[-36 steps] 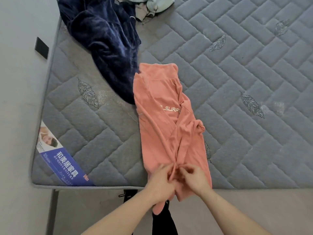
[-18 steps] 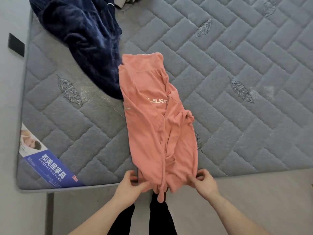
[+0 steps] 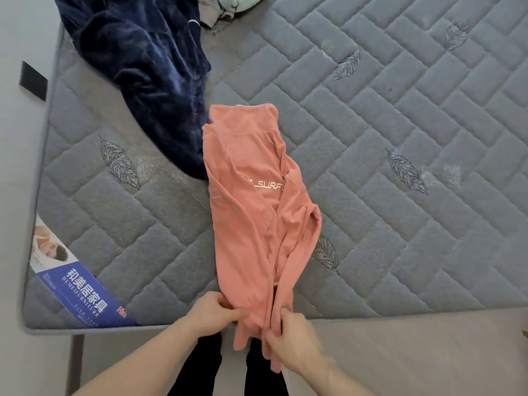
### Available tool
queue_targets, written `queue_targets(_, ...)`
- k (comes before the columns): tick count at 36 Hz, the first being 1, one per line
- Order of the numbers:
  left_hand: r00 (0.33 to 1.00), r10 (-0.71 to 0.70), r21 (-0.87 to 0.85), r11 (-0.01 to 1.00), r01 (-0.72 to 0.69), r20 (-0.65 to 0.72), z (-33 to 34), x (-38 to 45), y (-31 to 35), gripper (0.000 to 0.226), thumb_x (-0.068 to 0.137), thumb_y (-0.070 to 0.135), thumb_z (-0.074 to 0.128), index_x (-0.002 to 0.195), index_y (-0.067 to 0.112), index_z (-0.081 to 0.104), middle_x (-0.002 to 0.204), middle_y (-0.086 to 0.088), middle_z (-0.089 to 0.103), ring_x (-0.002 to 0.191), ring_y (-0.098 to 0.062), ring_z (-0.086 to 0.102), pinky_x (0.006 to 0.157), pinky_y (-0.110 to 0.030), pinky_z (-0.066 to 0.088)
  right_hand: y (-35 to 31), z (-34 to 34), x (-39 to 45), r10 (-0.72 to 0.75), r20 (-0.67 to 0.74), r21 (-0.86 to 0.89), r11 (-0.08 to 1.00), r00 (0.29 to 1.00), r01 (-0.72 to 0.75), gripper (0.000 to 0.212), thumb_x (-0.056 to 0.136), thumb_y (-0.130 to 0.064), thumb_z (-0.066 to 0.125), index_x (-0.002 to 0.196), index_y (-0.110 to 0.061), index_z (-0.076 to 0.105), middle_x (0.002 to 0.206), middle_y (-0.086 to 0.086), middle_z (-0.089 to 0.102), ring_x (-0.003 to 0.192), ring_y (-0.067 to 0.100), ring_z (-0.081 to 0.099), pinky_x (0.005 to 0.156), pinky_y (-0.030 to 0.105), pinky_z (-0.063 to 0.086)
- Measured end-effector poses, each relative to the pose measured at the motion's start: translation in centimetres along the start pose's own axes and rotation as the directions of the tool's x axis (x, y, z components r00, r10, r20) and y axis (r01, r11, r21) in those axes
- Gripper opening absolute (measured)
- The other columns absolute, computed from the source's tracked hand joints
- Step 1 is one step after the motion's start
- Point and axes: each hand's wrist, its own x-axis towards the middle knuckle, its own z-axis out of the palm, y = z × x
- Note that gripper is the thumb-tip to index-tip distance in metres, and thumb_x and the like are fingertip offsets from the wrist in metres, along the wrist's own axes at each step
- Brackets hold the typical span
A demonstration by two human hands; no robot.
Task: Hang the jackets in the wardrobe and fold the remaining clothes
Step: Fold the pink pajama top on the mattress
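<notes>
A salmon-pink top (image 3: 251, 212) with white lettering lies lengthwise on the grey quilted mattress (image 3: 400, 138), its sides folded inward into a narrow strip. Its lower end hangs over the mattress's near edge. My left hand (image 3: 213, 311) grips the hem at the left corner. My right hand (image 3: 288, 335) pinches the hem and a dangling sleeve end on the right. A dark blue velvet garment (image 3: 145, 67) lies crumpled at the upper left, its tip touching the pink top.
More crumpled pale clothes (image 3: 228, 7) lie at the top edge of the mattress. A blue and white label (image 3: 77, 284) is at the mattress's near left corner. Grey floor (image 3: 428, 352) runs along the near side, where my dark trouser legs (image 3: 205, 364) stand.
My hands spread apart to the hem's two corners half a second ago and have now come closer together again, bunching the hem at the mattress edge.
</notes>
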Motion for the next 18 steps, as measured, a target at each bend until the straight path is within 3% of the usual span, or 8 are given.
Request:
queue_targets(2, 1.000, -0.006, 0.017, 1.000, 0.007, -0.028, -1.9, 0.1, 0.0, 0.051, 0.054, 0.058, 0.090, 0.078, 0.018, 0.072, 0.064, 0.014, 0.070, 0.058, 0.003, 0.063, 0.057, -0.016, 0.047, -0.2, 0.0, 0.7, 0.020, 0.088, -0.050, 0.999, 0.996, -0.015, 0.027, 0.076, -0.055, 0.059, 0.089, -0.032, 0.054, 0.103, -0.005, 0.070, 0.096, 0.020, 0.069, 0.072, 0.030, 0.050)
queue_targets(5, 0.987, 0.049, 0.099, 0.994, -0.034, -0.155, -5.8, 1.0, 1.9, 0.033, 0.064, 0.049, 0.087, 0.078, 0.024, 0.071, 0.066, 0.012, 0.068, 0.057, 0.000, 0.060, 0.055, -0.017, 0.044, -0.6, -2.1, 2.0, 0.074, 0.101, -0.001, 0.997, 0.992, -0.074, 0.054, 0.065, -0.080, 0.056, 0.093, -0.034, 0.061, 0.098, -0.011, 0.068, 0.100, 0.014, 0.068, 0.077, 0.026, 0.050)
queue_targets(9, 0.886, 0.212, 0.082, 0.977, -0.196, -0.412, -12.6, 3.0, 8.4, 0.020, 0.075, 0.039, 0.083, 0.083, 0.028, 0.068, 0.082, 0.012, 0.069, 0.078, -0.004, 0.065, 0.065, -0.023, 0.046, -1.4, -8.2, 5.1, 0.109, -0.076, 0.037, 0.994, 0.991, -0.107, 0.071, 0.066, -0.096, 0.044, 0.066, -0.027, 0.063, 0.066, -0.007, 0.070, 0.068, 0.015, 0.069, 0.067, 0.032, 0.055)
queue_targets(12, 0.772, 0.309, 0.045, 0.938, -0.343, -0.555, -17.2, 5.1, 14.2, 0.013, 0.082, 0.035, 0.076, 0.089, 0.027, 0.068, 0.087, 0.015, 0.068, 0.086, -0.006, 0.063, 0.070, -0.025, 0.043, -3.8, -14.0, 8.5, 0.101, -0.306, 0.059, 0.994, 0.946, -0.087, 0.064, 0.077, -0.084, 0.050, 0.057, -0.024, 0.055, 0.054, -0.006, 0.063, 0.062, 0.017, 0.065, 0.059, 0.032, 0.049)
queue_targets(15, 0.692, 0.338, 0.042, 0.912, -0.407, -0.637, -20.4, 7.6, 19.0, 0.006, 0.086, 0.028, 0.068, 0.092, 0.025, 0.067, 0.097, 0.011, 0.067, 0.094, -0.012, 0.062, 0.081, -0.027, 0.044, -7.4, -19.0, 13.5, 0.057, -0.453, 0.158, 0.987, 0.890, 0.017, 0.038, 0.081, -0.063, 0.066, 0.081, -0.025, 0.061, 0.078, -0.012, 0.065, 0.083, 0.018, 0.065, 0.070, 0.033, 0.048)
queue_targets(18, 0.744, 0.291, -0.021, 0.925, -0.379, -0.601, -21.9, 9.9, 21.9, 0.005, 0.086, 0.031, 0.066, 0.084, 0.027, 0.069, 0.092, 0.009, 0.068, 0.097, -0.020, 0.067, 0.090, -0.034, 0.055, -11.4, -22.2, 18.1, 0.037, -0.465, 0.302, 0.946, 0.884, 0.120, 0.054, 0.081, -0.057, 0.072, 0.119, -0.021, 0.059, 0.111, -0.006, 0.064, 0.097, 0.015, 0.058, 0.082, 0.028, 0.040)
